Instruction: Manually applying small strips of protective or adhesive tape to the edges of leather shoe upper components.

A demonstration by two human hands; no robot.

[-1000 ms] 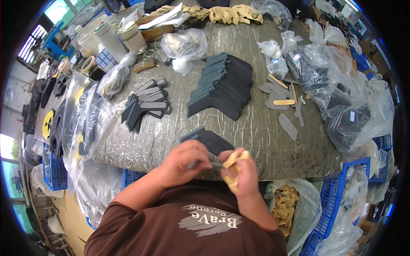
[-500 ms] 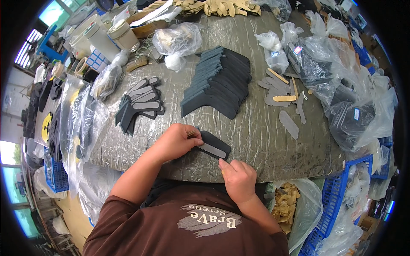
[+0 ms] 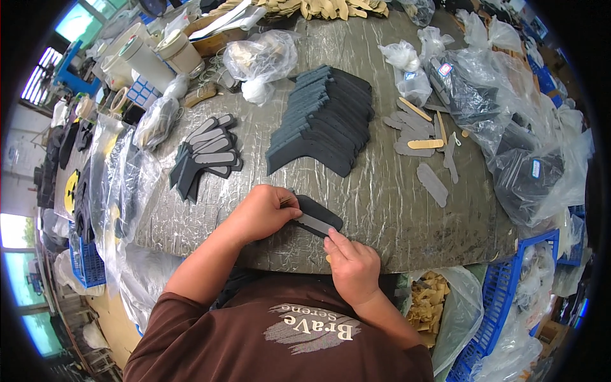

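My left hand (image 3: 270,211) is closed on the left end of a flat black piece (image 3: 321,212), which looks like foam or leather. Along the near side of this piece lies a narrow grey strip (image 3: 314,223). The closed fingers of my right hand (image 3: 354,262) grip the strip's right end. A small tan bit peeks out under the right hand, too little to name. Between the left fingers a thin tan edge shows. Beyond my hands an overlapping stack of black angled pieces (image 3: 324,124) rests on the table (image 3: 407,235). Farther left, several similar pieces with grey strips (image 3: 213,145) are fanned out.
Loose grey strips (image 3: 433,184) and flat wooden sticks (image 3: 425,144) lie at the right. Plastic bags with dark pieces (image 3: 528,162) line the right edge. White tubs (image 3: 146,63) stand at the back left. A blue crate (image 3: 493,302) sits beside the table at lower right.
My right fingertips have shifted slightly up, from the near edge of the black piece onto the end of the grey strip. The left hand keeps its hold.
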